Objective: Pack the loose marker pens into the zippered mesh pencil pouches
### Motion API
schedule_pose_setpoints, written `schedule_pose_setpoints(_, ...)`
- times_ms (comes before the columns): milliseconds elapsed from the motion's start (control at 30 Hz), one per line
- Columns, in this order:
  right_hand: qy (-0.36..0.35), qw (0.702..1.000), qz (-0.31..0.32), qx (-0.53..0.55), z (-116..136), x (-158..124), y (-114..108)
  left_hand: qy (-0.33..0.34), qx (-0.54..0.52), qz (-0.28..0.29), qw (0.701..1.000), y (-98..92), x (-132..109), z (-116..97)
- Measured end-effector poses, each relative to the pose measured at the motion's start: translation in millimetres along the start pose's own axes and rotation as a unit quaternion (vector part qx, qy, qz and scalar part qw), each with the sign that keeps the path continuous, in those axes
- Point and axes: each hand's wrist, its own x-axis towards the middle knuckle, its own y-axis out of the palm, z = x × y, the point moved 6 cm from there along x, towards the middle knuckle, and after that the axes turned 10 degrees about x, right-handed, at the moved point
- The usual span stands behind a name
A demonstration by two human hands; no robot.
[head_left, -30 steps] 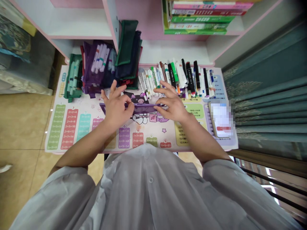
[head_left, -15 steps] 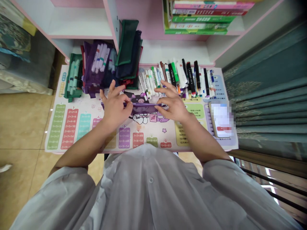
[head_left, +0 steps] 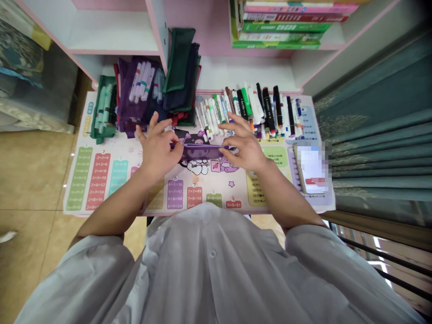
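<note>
A sheer purple zip pouch (head_left: 200, 153) is stretched between my two hands above the printed desk mat (head_left: 216, 191). Its left end is pinched between thumb and forefinger of my left hand (head_left: 158, 148), the other fingers raised. My right hand (head_left: 245, 146) pinches the pouch's right end by its top edge. The mat's cartoon print shows through the mesh, and no pens are visible inside. Just beyond my right hand lies a row of marker pens (head_left: 249, 103), with white, black and green barrels.
Filled purple pouches (head_left: 130, 108) and a green pouch of markers (head_left: 104, 108) lie at the back left. A stack of dark mesh pouches (head_left: 178, 63) leans by the shelf divider (head_left: 157, 27). Books (head_left: 283, 27) fill the upper shelf; a phone (head_left: 310, 168) rests at right.
My left hand has slid slightly to the left along the pouch's top edge, its pinch kept. My right hand has barely shifted and still grips the other end.
</note>
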Motion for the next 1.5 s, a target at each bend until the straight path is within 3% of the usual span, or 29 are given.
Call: schedule_pose_setpoints(1500,0.015,1.000,-0.006,-0.003,-7.7,-2.0,-4.6,-0.034,0.001,-0.009,0.999,-14.8,8.1,23.6)
